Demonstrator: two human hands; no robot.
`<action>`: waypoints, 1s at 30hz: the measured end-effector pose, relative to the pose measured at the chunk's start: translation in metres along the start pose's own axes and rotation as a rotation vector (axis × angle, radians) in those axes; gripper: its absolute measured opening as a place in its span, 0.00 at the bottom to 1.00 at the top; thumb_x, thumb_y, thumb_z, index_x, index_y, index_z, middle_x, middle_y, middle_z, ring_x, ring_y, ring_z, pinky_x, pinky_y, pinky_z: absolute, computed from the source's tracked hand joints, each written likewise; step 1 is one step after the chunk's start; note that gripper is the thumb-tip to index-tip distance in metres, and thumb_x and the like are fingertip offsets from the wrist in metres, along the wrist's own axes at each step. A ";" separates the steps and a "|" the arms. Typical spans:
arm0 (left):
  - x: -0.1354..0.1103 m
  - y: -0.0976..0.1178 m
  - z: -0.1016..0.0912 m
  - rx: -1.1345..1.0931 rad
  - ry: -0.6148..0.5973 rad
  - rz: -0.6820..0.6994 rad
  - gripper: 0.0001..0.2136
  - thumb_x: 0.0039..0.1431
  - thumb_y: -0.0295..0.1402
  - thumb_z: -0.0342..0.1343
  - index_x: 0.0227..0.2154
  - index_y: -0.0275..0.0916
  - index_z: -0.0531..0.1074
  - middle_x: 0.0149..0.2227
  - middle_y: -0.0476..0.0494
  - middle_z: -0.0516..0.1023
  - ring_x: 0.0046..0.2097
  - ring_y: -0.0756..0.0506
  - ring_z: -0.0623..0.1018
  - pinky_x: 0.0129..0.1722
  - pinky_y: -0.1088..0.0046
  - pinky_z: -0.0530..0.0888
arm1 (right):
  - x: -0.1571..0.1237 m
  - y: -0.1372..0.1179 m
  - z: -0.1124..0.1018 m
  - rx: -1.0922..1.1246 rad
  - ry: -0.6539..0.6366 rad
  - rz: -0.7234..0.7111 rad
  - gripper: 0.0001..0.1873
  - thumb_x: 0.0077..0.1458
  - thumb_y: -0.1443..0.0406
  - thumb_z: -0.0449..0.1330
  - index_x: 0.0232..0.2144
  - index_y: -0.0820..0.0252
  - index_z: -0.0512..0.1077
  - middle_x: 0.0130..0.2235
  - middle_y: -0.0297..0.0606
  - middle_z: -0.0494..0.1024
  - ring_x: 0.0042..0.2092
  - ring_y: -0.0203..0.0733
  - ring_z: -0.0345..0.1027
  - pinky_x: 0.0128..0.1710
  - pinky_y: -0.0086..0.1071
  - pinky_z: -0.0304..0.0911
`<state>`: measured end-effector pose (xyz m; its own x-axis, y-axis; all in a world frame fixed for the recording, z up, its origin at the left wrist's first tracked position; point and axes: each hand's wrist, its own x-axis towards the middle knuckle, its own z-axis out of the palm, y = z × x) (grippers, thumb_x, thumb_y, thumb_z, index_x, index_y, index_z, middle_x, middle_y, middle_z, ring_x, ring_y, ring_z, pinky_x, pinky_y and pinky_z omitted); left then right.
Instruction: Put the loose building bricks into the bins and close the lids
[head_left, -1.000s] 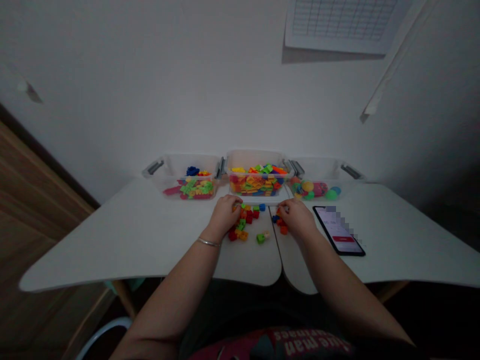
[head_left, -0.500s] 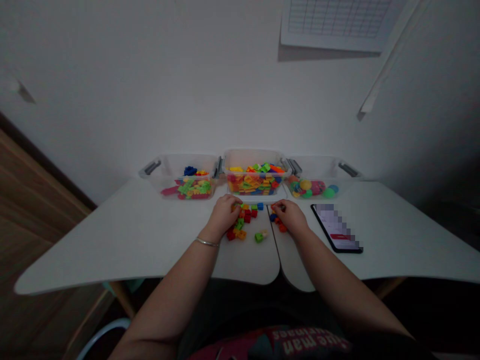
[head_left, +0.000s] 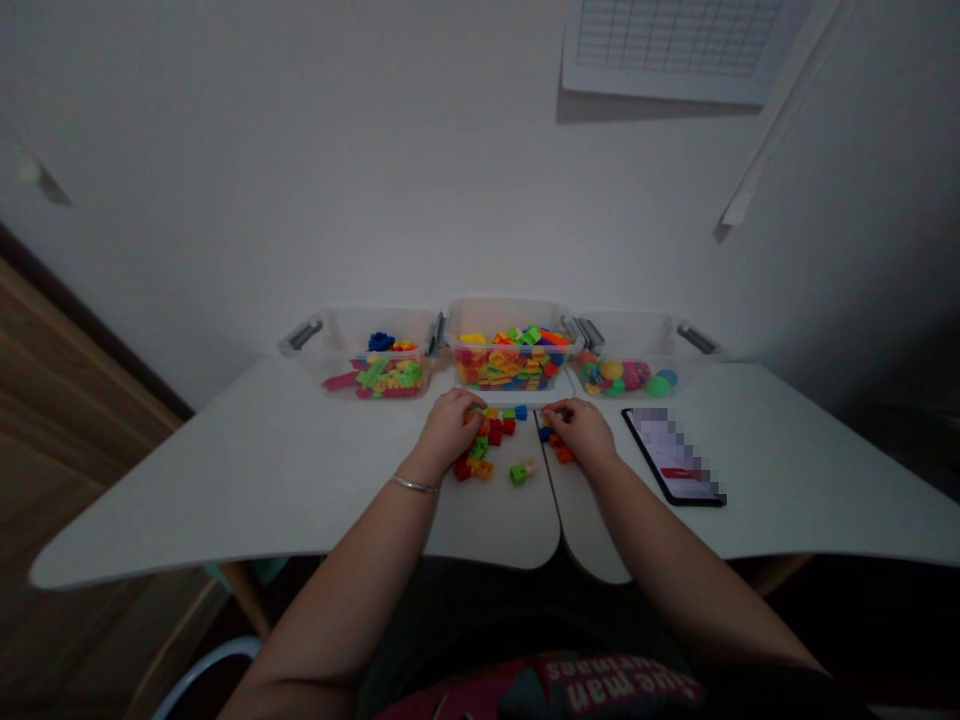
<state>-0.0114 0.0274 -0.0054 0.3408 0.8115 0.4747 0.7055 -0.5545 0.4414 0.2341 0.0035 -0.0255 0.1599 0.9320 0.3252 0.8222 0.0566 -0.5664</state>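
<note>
Shifted slightly, right hand [head_left: 583, 435] and left hand [head_left: 450, 435] rest among toy bricks [head_left: 495, 432], grips unclear.

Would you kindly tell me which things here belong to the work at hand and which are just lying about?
Part of the work:
left hand
right hand
loose plastic blocks
middle clear bin of blocks

Just lying about:
smartphone
clear bin of balls

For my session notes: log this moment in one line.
left hand: at red bricks | right hand: at blue brick | behind: clear bins
</note>
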 end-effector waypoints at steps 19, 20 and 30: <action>-0.001 -0.002 0.000 -0.005 -0.022 -0.002 0.08 0.55 0.26 0.53 0.35 0.37 0.76 0.39 0.41 0.76 0.45 0.43 0.75 0.52 0.62 0.71 | 0.059 -0.066 -0.037 0.057 0.427 -0.361 0.11 0.57 0.66 0.52 0.37 0.55 0.75 0.47 0.39 0.78 0.50 0.48 0.67 0.54 0.44 0.58; -0.001 -0.001 0.000 -0.004 -0.026 0.000 0.08 0.55 0.26 0.53 0.35 0.37 0.76 0.39 0.40 0.77 0.45 0.43 0.75 0.52 0.62 0.71 | 0.059 -0.069 -0.035 0.023 0.426 -0.345 0.12 0.57 0.66 0.53 0.37 0.55 0.76 0.47 0.39 0.78 0.50 0.48 0.66 0.54 0.44 0.58; -0.002 -0.001 -0.001 -0.009 -0.027 0.023 0.07 0.55 0.26 0.54 0.35 0.37 0.76 0.39 0.41 0.76 0.45 0.43 0.75 0.51 0.62 0.71 | 0.052 -0.071 -0.017 -0.214 0.311 -0.468 0.16 0.60 0.61 0.51 0.43 0.60 0.74 0.46 0.46 0.78 0.51 0.51 0.66 0.60 0.49 0.47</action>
<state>-0.0131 0.0265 -0.0060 0.3736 0.8029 0.4644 0.6916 -0.5748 0.4374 0.1937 0.0420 0.0442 -0.1200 0.6753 0.7277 0.9305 0.3320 -0.1547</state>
